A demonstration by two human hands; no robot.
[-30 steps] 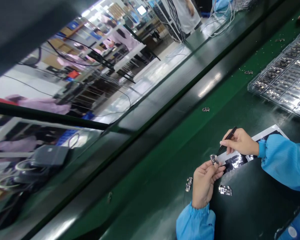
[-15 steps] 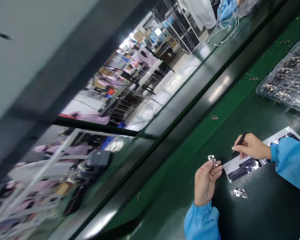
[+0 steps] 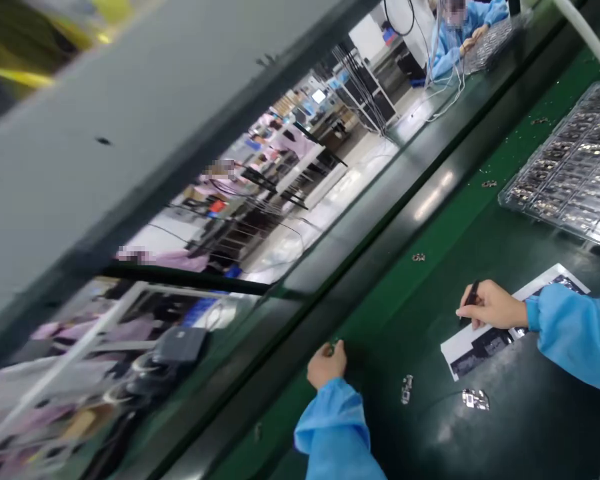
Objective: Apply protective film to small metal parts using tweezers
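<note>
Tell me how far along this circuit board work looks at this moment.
Looks done: two small circuit boards lie apart on the dark mat. In hand: the right hand holds black tweezers above a printed sheet, and the left hand is closed on a small part. Left: the clear tray holds rows of boards.

Gathered light-blue smock sleeves (image 3: 575, 340) end at an ungloved left hand (image 3: 327, 365) and right hand (image 3: 493, 305).
</note>
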